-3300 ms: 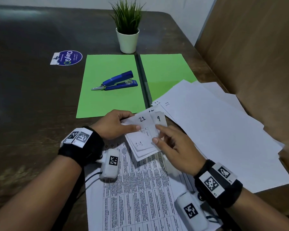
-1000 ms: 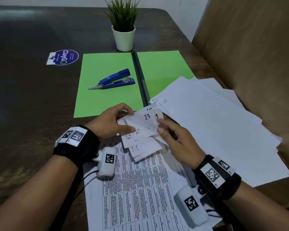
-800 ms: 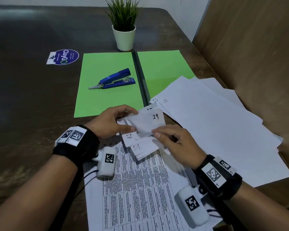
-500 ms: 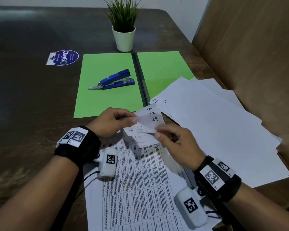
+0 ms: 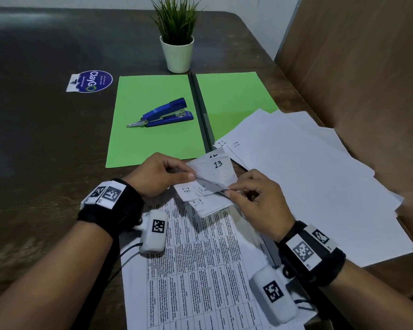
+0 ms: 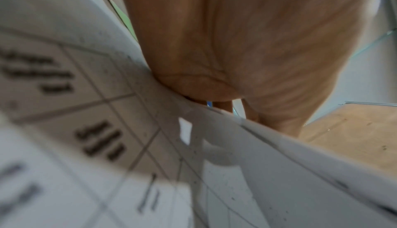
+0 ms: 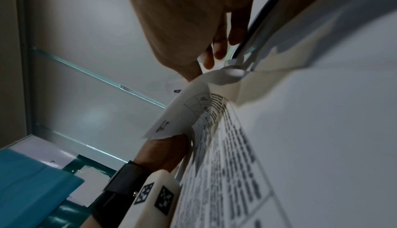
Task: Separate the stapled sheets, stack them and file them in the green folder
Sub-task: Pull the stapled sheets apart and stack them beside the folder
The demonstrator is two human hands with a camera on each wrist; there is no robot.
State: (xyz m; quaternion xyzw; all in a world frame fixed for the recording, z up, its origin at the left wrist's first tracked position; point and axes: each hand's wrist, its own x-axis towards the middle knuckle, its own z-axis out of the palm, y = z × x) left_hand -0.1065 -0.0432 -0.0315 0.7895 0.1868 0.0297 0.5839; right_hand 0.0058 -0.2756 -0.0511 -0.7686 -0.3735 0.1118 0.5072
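Stapled sheets (image 5: 202, 258) at near tabletop (image 5: 45, 163) edge, corner folded back showing "13", pinched by left hand (image 5: 161, 175) fingers and right hand (image 5: 258, 201) fingers; apparently still joined. Loose white sheets (image 5: 308, 182) spread unstacked at right, overlapping open green folder (image 5: 153, 139), nothing filed yet; blue stapler (image 5: 162, 113) on folder. Dark wood tabletop with potted plant (image 5: 177, 32) and round sticker (image 5: 90, 81); brown panel at right.

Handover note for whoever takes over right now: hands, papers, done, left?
Left hand: pinches the folded-back corners of the white stapled sheets.
Right hand: pinches the corner marked 13.
Open green folder: flat ahead, blue stapler on it.
Loose white sheets: spread at right, overlapping the folder.
Done: some sheets separated.
Left: finish separating, stack, file.
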